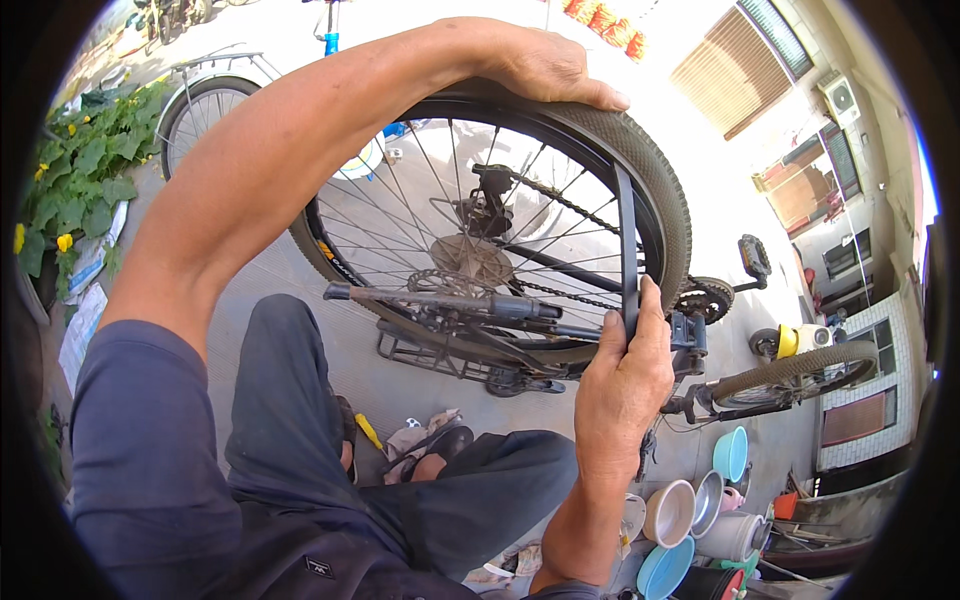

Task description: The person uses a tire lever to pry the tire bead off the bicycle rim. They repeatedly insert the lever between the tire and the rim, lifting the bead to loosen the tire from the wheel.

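A bicycle wheel with a knobbly black tyre [672, 180] and thin spokes stands in front of me. My left hand [548, 68] reaches across its top, the palm on the tyre, thumb stretched along the tread and fingers curled over the far side. At the wheel's right side, my right hand [628, 370] pinches the lower end of a long flat black bar [627, 240] between thumb and fingers. The bar's upper end meets the rim; its exact kind is unclear. Behind the spokes are the rear derailleur [490, 195], a brake disc [470, 262] and the chain [560, 195].
The bicycle's other wheel [800, 375] and a pedal [754, 258] lie to the right. Basins [670, 512] and pots stand at lower right. A yellow-handled tool [368, 430] lies by my feet. Leafy plants [85, 165] grow at left; another bicycle wheel [205, 120] stands behind.
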Motion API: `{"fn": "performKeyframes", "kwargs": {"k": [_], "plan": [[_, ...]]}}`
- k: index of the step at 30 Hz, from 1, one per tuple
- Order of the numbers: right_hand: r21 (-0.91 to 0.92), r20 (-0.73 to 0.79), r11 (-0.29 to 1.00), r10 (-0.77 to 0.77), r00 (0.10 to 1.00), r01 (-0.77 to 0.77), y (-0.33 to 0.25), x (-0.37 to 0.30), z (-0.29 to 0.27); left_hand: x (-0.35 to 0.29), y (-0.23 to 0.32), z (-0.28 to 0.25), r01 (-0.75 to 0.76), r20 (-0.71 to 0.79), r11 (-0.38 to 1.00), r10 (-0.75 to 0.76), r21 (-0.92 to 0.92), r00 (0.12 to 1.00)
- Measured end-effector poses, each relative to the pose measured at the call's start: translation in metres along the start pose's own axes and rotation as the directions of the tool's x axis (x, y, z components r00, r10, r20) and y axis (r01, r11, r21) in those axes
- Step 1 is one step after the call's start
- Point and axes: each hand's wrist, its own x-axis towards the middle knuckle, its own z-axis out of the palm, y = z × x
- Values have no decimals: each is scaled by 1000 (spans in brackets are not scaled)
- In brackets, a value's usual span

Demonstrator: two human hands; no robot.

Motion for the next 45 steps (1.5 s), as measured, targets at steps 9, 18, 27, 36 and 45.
{"fn": "performKeyframes", "kwargs": {"k": [9, 18, 27, 36, 45], "plan": [[856, 416, 188, 304, 857, -482, -26, -34, 96, -16, 19, 8, 32, -82, 979, -15, 202, 997], [800, 450, 306, 263, 853, -516, -40, -105, 83, -60, -3, -2, -2, -233, 998, 17, 62, 972], [734, 536, 161, 459, 708, -660, 12, -135, 81, -137, -68, -3, 117, -320, 984, -156, -136, 934], [686, 588, 226, 387, 710, -691, 2, -145, 92, -133, -71, -14, 169, -195, 971, -201, -167, 960], [774, 406, 340, 379, 831, -534, -6, -104, 84, -105, -44, -2, 136, -245, 971, -85, 197, 966]]}}
